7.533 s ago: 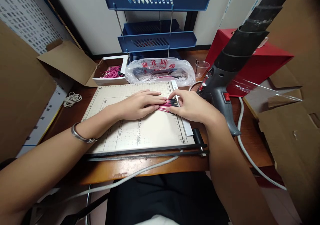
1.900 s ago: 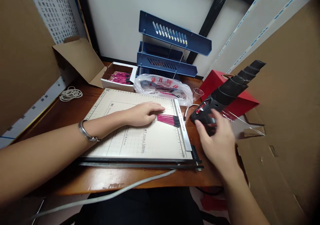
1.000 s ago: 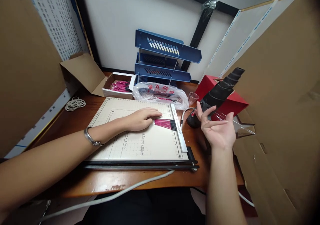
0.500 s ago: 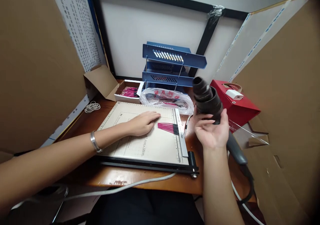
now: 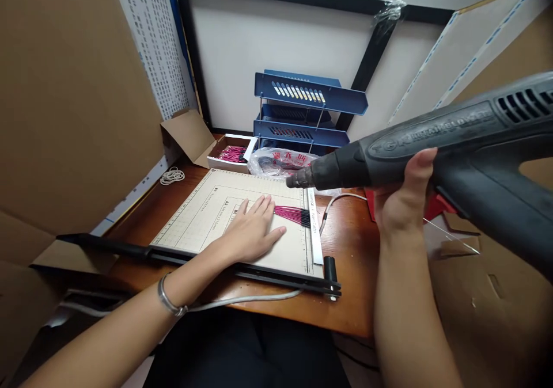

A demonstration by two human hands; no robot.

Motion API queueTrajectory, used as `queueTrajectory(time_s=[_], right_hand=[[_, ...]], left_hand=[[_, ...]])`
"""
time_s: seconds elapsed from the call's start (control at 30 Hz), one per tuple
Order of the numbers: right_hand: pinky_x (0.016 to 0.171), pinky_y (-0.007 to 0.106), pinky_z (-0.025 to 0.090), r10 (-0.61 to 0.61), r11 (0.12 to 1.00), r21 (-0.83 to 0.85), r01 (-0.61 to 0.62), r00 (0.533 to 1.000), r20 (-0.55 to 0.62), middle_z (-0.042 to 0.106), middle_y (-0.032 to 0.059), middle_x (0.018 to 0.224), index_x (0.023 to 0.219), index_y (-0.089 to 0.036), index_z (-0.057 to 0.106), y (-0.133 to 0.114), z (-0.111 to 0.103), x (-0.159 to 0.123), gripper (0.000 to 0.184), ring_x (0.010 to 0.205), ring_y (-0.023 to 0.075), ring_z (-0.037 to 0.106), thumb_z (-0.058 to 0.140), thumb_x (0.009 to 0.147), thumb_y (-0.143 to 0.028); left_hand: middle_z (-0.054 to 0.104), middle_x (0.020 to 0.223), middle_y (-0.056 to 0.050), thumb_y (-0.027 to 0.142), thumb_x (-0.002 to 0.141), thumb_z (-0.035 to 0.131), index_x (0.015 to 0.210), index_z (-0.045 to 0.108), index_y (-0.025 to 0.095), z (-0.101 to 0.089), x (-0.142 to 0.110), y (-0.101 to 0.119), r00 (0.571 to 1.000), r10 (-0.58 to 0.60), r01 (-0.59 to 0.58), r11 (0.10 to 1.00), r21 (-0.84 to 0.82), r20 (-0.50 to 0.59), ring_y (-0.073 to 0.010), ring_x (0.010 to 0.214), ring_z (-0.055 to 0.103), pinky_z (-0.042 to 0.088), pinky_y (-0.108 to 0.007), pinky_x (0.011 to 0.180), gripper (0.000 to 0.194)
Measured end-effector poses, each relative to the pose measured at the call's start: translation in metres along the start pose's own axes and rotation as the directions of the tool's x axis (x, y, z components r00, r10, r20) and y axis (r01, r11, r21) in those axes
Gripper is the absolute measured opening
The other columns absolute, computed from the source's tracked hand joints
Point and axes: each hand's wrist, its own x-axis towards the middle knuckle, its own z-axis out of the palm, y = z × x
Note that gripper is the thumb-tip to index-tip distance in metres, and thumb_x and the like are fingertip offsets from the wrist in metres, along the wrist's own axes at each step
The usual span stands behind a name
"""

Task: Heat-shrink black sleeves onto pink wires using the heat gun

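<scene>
My right hand [image 5: 404,201] grips a black heat gun [image 5: 415,140] from below, its thumb up along the side. The nozzle points left, above the right part of a cream paper cutter board [image 5: 190,215]. My left hand [image 5: 253,229] lies flat on the board with the fingers spread. By its fingertips is a row of thin magenta wires [image 5: 291,212] with black ends, set side by side, the black ends at the white strip [image 5: 315,227] on the board's right side. Whether my fingers press on the wires' left ends I cannot tell.
Behind the board stand an open box [image 5: 231,153] of magenta wires, a clear plastic bag [image 5: 280,160] and a blue tray rack [image 5: 306,111]. The cutter's black arm [image 5: 129,250] runs along the front edge. A red box [image 5: 436,206] and a white cable [image 5: 341,197] lie right.
The heat gun has been raised and turned, so its nozzle now points left over the board. My left hand has turned and spread its fingers beside the wires.
</scene>
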Motion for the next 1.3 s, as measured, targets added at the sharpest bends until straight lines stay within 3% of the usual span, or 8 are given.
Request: queueTrajectory(time_s=[0.07,0.13,0.33,0.5,0.7,0.83,1.07,1.3], right_hand=[[0.124,0.046,0.040,-0.117,0.993,-0.031,0.114,0.989,-0.096,0.061,0.0060,0.141,0.137,-0.021,0.059,0.005,-0.006,0.010,0.068,0.147,0.0257,0.047,0.052,0.090,-0.069],[0.130,0.044,0.030,-0.145,0.989,-0.039,0.141,0.980,-0.136,0.054,0.0046,0.152,0.144,-0.019,0.056,0.005,-0.007,0.022,0.070,0.151,0.0228,0.042,0.059,0.089,-0.062],[0.131,0.044,0.020,-0.229,0.971,-0.066,0.230,0.973,0.020,0.050,0.0077,0.157,0.148,-0.016,0.055,-0.014,0.007,0.049,0.077,0.152,0.0247,0.039,0.070,0.084,-0.057],[0.131,0.048,0.014,-0.192,0.980,-0.037,0.194,0.980,0.048,0.047,0.0145,0.156,0.151,-0.008,0.047,-0.015,0.012,0.056,0.084,0.155,0.0299,0.032,0.066,0.087,-0.058],[0.131,0.040,0.017,-0.240,0.968,-0.051,0.245,0.967,0.091,0.054,0.0113,0.150,0.142,-0.011,0.055,-0.005,0.007,0.064,0.074,0.154,0.0264,0.035,0.067,0.085,-0.057],[0.130,0.040,0.019,-0.165,0.986,-0.027,0.168,0.983,0.077,0.057,0.0114,0.148,0.140,-0.010,0.057,-0.001,0.010,0.064,0.077,0.155,0.0269,0.034,0.070,0.082,-0.058],[0.132,0.042,0.017,-0.220,0.972,-0.050,0.230,0.964,0.148,0.057,0.0035,0.148,0.136,-0.022,0.060,0.012,0.012,0.071,0.077,0.152,0.0245,0.040,0.073,0.075,-0.068],[0.135,0.047,0.012,-0.198,0.977,-0.059,0.207,0.971,0.131,0.053,0.0011,0.155,0.141,-0.023,0.059,0.010,0.003,0.073,0.095,0.160,0.0291,0.024,0.071,0.068,-0.082]], left_hand=[[0.014,0.172,-0.020,0.060,0.105,0.027,0.164,0.024,0.004,0.001,0.001,0.003,1.000,-0.003,0.003,1.000,0.010,-0.006,-0.0325,0.163,0.008,0.006,-0.061,0.130,0.081],[0.015,0.172,-0.019,0.059,0.105,0.027,0.163,0.026,0.007,0.002,0.000,0.004,1.000,0.000,0.000,1.000,0.013,-0.012,-0.0332,0.162,0.009,0.006,-0.062,0.129,0.078],[0.019,0.172,-0.017,0.058,0.106,0.028,0.163,0.030,0.013,0.005,-0.002,0.002,0.999,0.010,-0.009,1.000,0.013,-0.048,-0.0341,0.162,0.012,0.008,-0.061,0.129,0.073],[0.015,0.172,-0.018,0.063,0.105,0.026,0.165,0.024,0.007,0.007,-0.002,0.002,0.999,-0.018,0.018,1.000,-0.001,-0.048,-0.0318,0.162,0.010,0.007,-0.056,0.131,0.082],[0.018,0.173,-0.013,0.064,0.105,0.028,0.165,0.029,0.016,0.005,-0.006,0.005,0.996,-0.003,0.002,1.000,-0.016,-0.089,-0.0332,0.162,0.014,0.011,-0.059,0.131,0.077],[0.019,0.173,-0.011,0.064,0.106,0.026,0.162,0.037,0.023,0.005,-0.006,0.007,0.998,0.010,-0.010,1.000,0.008,-0.068,-0.0345,0.161,0.015,0.011,-0.062,0.129,0.070],[0.022,0.172,-0.007,0.061,0.108,0.021,0.165,0.030,0.019,0.003,-0.001,0.013,0.999,0.035,-0.034,0.998,0.046,-0.035,-0.0317,0.162,0.012,0.008,-0.061,0.130,0.071],[0.022,0.171,-0.012,0.062,0.108,0.019,0.165,0.025,0.012,0.003,0.001,0.014,0.996,0.086,-0.083,0.994,0.077,-0.029,-0.0273,0.162,0.014,0.005,-0.055,0.131,0.077]])
